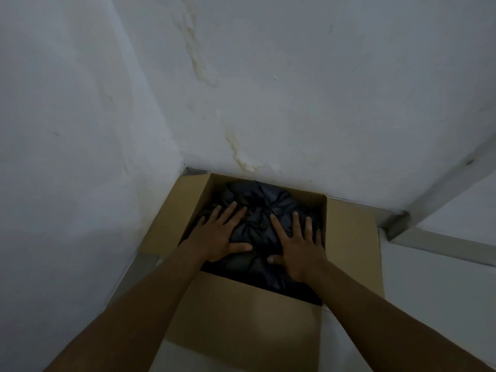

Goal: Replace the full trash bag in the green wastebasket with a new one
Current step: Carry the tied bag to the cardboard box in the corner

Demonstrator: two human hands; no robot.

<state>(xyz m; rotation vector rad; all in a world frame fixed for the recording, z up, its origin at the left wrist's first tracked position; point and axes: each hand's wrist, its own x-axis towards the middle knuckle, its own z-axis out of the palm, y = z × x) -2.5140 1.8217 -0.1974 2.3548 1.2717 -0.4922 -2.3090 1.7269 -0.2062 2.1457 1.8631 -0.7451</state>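
A full black trash bag (259, 202), tied in a knot at its top, lies inside an open cardboard box (241, 318) in the corner of the room. My left hand (222, 234) rests flat on the bag's left side with fingers spread. My right hand (298, 245) rests flat on the bag's right side, fingers spread too. Both palms press down on the bag; neither hand grips it. The green wastebasket is not in view.
White walls (80, 130) meet in a corner right behind the box; the back wall carries yellowish stains. The box flaps stand open on the left (177, 213), right (351, 237) and front. A grey metal frame (429, 189) runs at the right above a pale floor.
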